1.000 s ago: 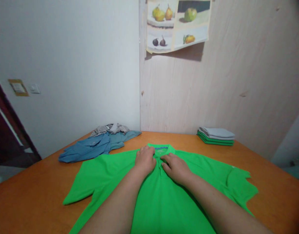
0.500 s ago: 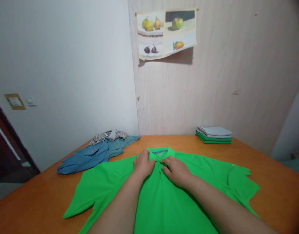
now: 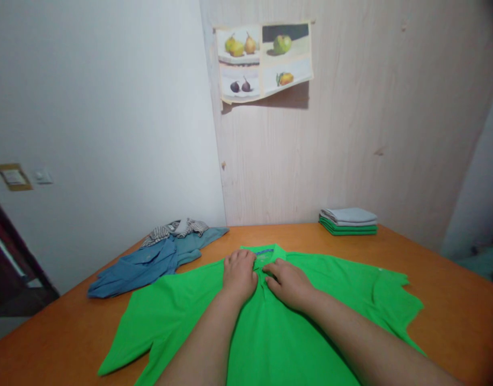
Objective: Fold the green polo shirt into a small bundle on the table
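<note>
A bright green polo shirt (image 3: 270, 332) lies spread front up on the table, its collar toward the wall and its sleeves out to both sides. My left hand (image 3: 240, 274) rests flat on the left side of the collar, fingers stretched forward and holding nothing. On the other side of the neck opening, my right hand (image 3: 288, 281) touches the fabric by the button placket. Its thumb and index finger are apart, with no cloth visibly gripped between them; the other fingers are partly hidden.
On the wooden table (image 3: 61, 338), a loose heap of blue garments (image 3: 137, 265) lies at the back left, with a striped garment (image 3: 177, 230) on it. A folded stack of grey and green clothes (image 3: 348, 221) sits at the back right. A fruit picture (image 3: 266, 64) hangs on the wall.
My left hand has shifted slightly right and flattened over the collar's left side. My right hand stays almost in place. The view has turned a little.
</note>
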### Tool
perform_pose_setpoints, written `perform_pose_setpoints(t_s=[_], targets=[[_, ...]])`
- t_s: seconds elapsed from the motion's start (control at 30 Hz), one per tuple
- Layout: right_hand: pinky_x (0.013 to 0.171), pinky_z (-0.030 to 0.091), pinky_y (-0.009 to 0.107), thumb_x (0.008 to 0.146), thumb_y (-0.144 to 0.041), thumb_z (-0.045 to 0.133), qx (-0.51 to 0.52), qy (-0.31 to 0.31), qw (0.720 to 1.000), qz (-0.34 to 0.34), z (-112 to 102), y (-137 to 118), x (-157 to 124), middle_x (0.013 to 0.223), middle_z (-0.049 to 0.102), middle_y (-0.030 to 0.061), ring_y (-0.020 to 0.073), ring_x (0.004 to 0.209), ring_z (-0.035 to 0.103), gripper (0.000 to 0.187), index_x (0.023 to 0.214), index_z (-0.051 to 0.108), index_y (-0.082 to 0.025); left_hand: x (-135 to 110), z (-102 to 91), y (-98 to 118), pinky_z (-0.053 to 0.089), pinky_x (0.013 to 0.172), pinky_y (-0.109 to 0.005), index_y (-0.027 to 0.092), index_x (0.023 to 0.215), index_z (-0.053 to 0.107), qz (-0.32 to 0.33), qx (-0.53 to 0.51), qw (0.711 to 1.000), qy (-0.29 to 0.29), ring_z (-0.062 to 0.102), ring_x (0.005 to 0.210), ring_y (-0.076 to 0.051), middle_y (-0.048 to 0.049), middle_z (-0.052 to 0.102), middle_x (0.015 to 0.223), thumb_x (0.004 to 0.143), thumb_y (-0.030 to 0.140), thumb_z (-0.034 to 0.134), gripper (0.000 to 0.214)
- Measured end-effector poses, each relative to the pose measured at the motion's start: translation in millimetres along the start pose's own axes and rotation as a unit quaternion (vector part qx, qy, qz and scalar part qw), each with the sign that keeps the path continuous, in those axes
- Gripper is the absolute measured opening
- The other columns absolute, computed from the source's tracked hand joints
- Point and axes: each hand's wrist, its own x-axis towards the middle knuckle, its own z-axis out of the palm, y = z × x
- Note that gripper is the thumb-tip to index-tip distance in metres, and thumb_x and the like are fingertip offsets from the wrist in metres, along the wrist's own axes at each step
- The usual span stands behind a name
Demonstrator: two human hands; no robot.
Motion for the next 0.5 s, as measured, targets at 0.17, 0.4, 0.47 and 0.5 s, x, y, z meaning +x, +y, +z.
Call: perform_pose_setpoints(t_s=[0.17,0.4,0.47,0.5], targets=[[0.085,0.042,0.031,0.094,-0.037,0.051,-0.005,-0.009,1.0,0.003,0,0,1,0.109,0.066,0.0075,0.0232,0.103,0.062,0.036,0.124,0.067,-0.029,5,7.9,-5,0.025,0.11,-0.048,0.028,0.105,0.07,0.0,0.005,1.0,0.003,0.04,0.132,-0.031,-0.0055,0.063,0.13,0.09,0.022,0.052,0.025],[0.082,0.042,0.032,0.095,-0.035,0.047,-0.028,-0.02,0.999,-0.014,-4,-3,0,0.106,0.066,0.0078,0.0241,0.1,0.062,0.038,0.127,0.066,-0.031,8,13.9,-8,0.026,0.109,-0.05,0.029,0.103,0.073,-0.01,-0.007,0.999,0.037,0.042,0.13,-0.031,-0.0052,0.065,0.127,0.096,0.029,0.048,0.026],[0.081,0.042,0.032,0.096,-0.035,0.046,-0.038,-0.026,0.999,-0.018,-5,-4,-1,0.104,0.065,0.0081,0.0244,0.1,0.062,0.038,0.128,0.066,-0.032,8,13.5,-7,0.024,0.11,-0.049,0.029,0.103,0.073,-0.014,-0.011,0.999,0.048,0.042,0.131,-0.031,-0.0045,0.065,0.13,0.097,0.03,0.047,0.026],[0.081,0.041,0.032,0.096,-0.035,0.045,-0.042,-0.03,0.998,-0.019,-5,-5,-1,0.104,0.065,0.0082,0.0245,0.1,0.062,0.038,0.129,0.066,-0.032,8,12.7,-6,0.023,0.11,-0.049,0.029,0.104,0.072,-0.016,-0.013,0.999,0.05,0.041,0.132,-0.031,-0.0043,0.064,0.131,0.097,0.03,0.047,0.026]])
